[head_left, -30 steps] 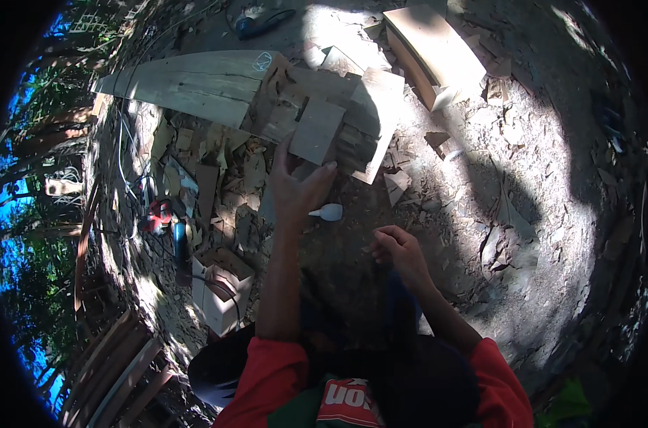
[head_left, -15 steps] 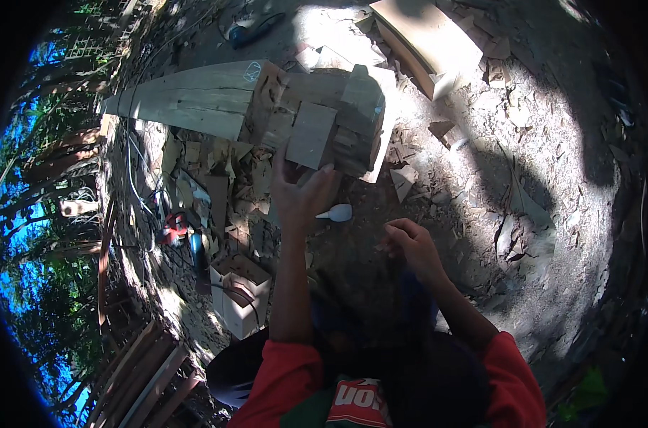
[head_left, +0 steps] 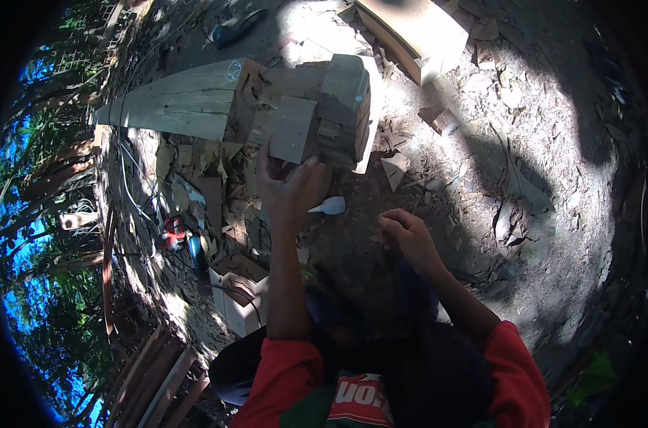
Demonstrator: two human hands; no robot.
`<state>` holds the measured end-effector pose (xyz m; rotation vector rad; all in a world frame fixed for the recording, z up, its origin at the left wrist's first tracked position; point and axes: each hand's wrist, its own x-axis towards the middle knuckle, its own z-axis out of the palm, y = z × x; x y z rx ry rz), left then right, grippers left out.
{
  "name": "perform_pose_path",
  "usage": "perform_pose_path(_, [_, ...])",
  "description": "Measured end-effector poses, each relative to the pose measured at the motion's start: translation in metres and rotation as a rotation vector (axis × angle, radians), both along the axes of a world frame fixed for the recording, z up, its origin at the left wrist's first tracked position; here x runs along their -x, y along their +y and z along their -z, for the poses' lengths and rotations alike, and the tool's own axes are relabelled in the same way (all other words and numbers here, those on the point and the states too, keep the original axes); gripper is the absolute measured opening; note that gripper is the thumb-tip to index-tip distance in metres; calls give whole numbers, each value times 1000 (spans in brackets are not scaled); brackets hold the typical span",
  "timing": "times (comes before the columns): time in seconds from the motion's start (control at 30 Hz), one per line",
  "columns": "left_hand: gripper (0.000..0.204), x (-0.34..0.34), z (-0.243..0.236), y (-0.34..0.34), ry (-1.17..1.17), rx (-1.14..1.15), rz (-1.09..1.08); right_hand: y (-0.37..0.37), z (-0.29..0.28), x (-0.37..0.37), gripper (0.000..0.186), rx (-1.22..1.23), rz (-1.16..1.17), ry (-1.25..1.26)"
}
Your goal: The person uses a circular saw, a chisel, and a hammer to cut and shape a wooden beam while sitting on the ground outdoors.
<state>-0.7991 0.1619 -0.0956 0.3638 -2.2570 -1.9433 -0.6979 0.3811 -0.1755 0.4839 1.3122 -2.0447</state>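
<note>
My left hand [head_left: 284, 191] grips a flat-faced rectangular wood block [head_left: 293, 130] from its near end, thumb on the right side. The block lies against a larger built-up wooden piece [head_left: 344, 84] with stepped, rough pieces and a long tapering plank end [head_left: 178, 100] pointing left. Whether the block rests on that piece or is held just above it, I cannot tell. Below it on the ground lies a small white bottle [head_left: 332, 206] with a pointed nozzle, close to my left wrist. My right hand [head_left: 407, 237] hovers to the right with curled fingers; anything in them is hidden.
A long wooden box-like piece [head_left: 417, 32] lies at the far right. A blue power tool [head_left: 238, 30] is at the far left. Nearer left are a red tool [head_left: 174, 232], cables and an open carton [head_left: 240, 292]. Wood scraps [head_left: 395, 170] litter the ground.
The whole view has shifted slightly, so the wooden pieces appear further left and higher. My left hand stays on the block; my right hand stays curled, almost in place.
</note>
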Motion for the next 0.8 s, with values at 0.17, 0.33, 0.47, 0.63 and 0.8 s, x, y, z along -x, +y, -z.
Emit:
perform_pose_path(0.17, [76, -2, -1, -2, 16, 6, 3, -4, -1, 0, 24, -4, 18, 20])
perform_pose_path(0.33, [74, -2, 3, -5, 12, 35, 24, -6, -1, -2, 25, -19, -15, 11])
perform_pose_path(0.47, [73, -1, 0, -5, 17, 49, 39, -6, -6, -1, 27, -31, -37, 38])
perform_pose_path(0.63, [73, -1, 2, -5, 20, 59, 26, -2, -4, -2, 27, -36, -30, -5])
perform_pose_path(0.8, [74, -1, 3, -9, 17, 124, 35, -3, -2, -2, 26, -29, -40, 12])
